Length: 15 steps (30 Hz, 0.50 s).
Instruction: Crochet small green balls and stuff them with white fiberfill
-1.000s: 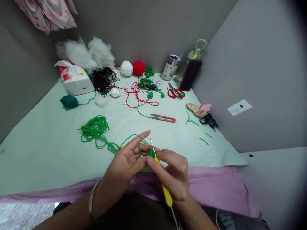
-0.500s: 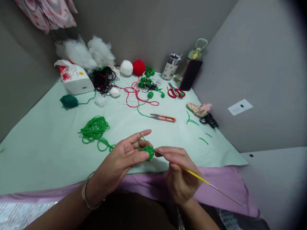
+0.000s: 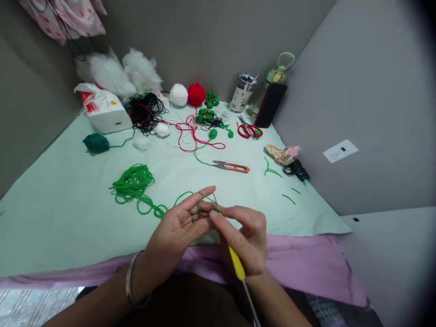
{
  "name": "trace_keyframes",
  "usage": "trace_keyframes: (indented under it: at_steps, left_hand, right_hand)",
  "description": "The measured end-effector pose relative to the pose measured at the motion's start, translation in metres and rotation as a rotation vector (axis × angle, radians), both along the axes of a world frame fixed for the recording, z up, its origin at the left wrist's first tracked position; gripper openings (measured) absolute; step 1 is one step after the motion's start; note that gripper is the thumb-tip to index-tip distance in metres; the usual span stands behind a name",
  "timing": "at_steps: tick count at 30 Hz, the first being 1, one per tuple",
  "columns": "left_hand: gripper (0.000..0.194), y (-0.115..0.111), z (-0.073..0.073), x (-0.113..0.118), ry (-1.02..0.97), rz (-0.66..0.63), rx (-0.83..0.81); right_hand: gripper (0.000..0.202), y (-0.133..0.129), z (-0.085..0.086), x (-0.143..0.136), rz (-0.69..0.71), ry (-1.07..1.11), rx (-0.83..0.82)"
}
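Note:
Near the table's front edge, my left hand [image 3: 184,222] pinches a small green crochet piece [image 3: 214,213], mostly hidden by the fingers. Green yarn loops over its raised index finger and runs back to a loose bundle of green yarn [image 3: 134,184] on the left. My right hand [image 3: 243,234] is closed around a crochet hook with a yellow grip [image 3: 236,263]. The hook's thin metal tip points up and away beside the left fingertips, with green yarn close to it. Fingers of both hands meet at the crochet piece.
Orange snips [image 3: 231,166] lie beyond the hands, with red scissors [image 3: 250,131] further back. White [image 3: 179,95] and red yarn balls [image 3: 196,95], a tissue pack [image 3: 107,111], a pen cup [image 3: 242,94], a phone [image 3: 270,105] and a bottle stand along the rear.
My right hand has turned the hook from slanting rightward to pointing steeply up, and its fingers moved left over the green piece, which is now mostly covered.

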<state>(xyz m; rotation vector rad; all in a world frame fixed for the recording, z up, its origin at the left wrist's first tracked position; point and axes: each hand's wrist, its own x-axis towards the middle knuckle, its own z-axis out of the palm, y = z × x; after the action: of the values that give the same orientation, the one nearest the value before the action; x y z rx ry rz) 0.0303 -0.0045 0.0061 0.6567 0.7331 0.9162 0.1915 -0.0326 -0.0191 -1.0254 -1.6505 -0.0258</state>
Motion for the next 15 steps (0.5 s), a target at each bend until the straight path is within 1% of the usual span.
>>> trace_keyframes:
  at_steps: [2,4,7,9,10,12,15]
  left_hand:
    - [0.045,0.003,0.002,-0.003,-0.106,-0.076,-0.082]
    - [0.037,0.008,0.003,-0.007,-0.176,-0.121,-0.128]
    - [0.03,0.013,0.004,-0.011,-0.192,-0.128,-0.12]
    - [0.031,0.013,0.003,-0.011,-0.179,-0.144,-0.075]
    - [0.033,0.013,0.002,-0.01,-0.165,-0.152,-0.045]
    - [0.038,0.011,0.0,-0.009,-0.114,-0.165,0.018]
    - [0.05,0.009,-0.002,-0.01,0.036,-0.133,0.105]
  right_hand:
    - [0.033,0.002,0.0,0.002,0.027,0.073,-0.031]
    - [0.026,0.005,0.005,0.005,0.106,0.268,-0.117]
    - [0.02,0.012,0.016,0.008,0.248,0.624,-0.262]
    - [0.018,0.015,0.019,0.008,0.354,0.746,-0.358]
    - [0.018,0.016,0.02,0.008,0.397,0.76,-0.395]
    - [0.017,0.016,0.018,0.006,0.431,0.694,-0.427]
    - [0.015,0.015,0.013,0.005,0.389,0.557,-0.417]
